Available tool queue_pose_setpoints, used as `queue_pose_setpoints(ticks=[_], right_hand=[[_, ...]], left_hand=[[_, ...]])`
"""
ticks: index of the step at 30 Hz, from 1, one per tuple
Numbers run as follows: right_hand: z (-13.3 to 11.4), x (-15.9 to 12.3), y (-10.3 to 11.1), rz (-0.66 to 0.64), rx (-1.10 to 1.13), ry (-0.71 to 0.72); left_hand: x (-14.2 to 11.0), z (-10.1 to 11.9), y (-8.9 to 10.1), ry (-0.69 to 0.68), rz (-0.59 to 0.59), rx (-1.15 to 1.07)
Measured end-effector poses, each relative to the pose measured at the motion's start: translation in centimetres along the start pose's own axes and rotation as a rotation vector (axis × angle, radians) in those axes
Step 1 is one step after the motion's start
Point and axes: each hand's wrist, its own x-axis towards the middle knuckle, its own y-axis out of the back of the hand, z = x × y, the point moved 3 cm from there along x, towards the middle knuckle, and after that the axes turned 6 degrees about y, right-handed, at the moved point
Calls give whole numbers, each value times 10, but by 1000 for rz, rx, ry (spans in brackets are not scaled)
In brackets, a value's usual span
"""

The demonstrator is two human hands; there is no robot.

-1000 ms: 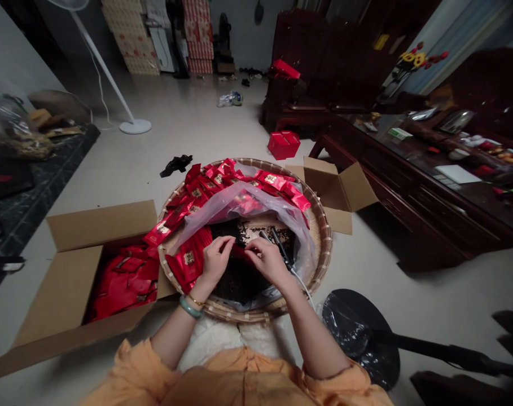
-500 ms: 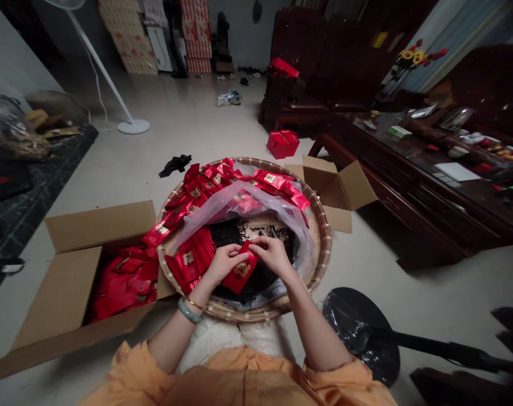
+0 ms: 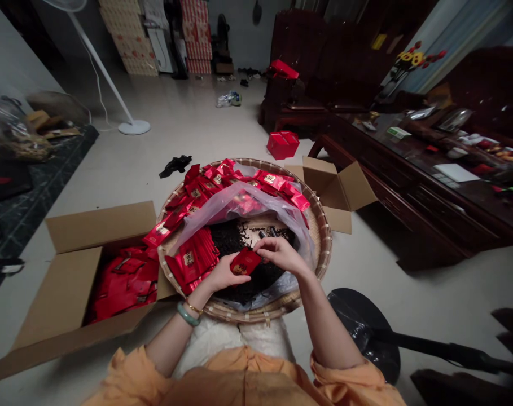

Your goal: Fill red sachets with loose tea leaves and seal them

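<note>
My left hand is closed round the lower end of a small red packet with gold print. The fingers of my right hand pinch the packet's upper right end. Both hands are over loose dark tea leaves, which lie in a clear plastic bag inside a round woven bamboo tray. Just left of my left hand is a row of flat red packets. Fuller red packets line the tray's far rim. Beyond my right hand, thin metal tool ends show among the leaves.
An open cardboard box of red packets stands left of the tray. Another open box sits at the right, beside a dark wooden table. A black round stand base is near my right arm; a red box lies beyond the tray.
The red packet came up into view between both hands, then turned from upright-slanting to lying across my left palm. My left hand now wraps it from below; my right hand shifted slightly right.
</note>
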Motion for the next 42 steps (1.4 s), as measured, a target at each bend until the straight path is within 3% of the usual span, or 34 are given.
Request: queue_pose_setpoints(ticks=[5, 12, 16, 21, 30, 37, 42], right_hand=[[-13, 0, 0, -72, -227, 90], [-27, -5, 0, -251, -654, 63], [-23, -3, -10, -364, -867, -14], [-12, 2, -22, -341, -1031, -78], [-19, 4, -10, -196, -763, 98], [-21, 2, -4, -149, -597, 164], [-17, 3, 1, -33, -305, 147]], left_hand=[[-2, 1, 1, -52, -11, 152], [-4, 1, 6, -65, 3, 287], [-5, 5, 4, -77, 5, 391], [-8, 8, 0, -66, 13, 449], [-5, 2, 3, -86, 81, 396], [-4, -5, 4, -94, 107, 360], [-5, -6, 7, -98, 119, 282]])
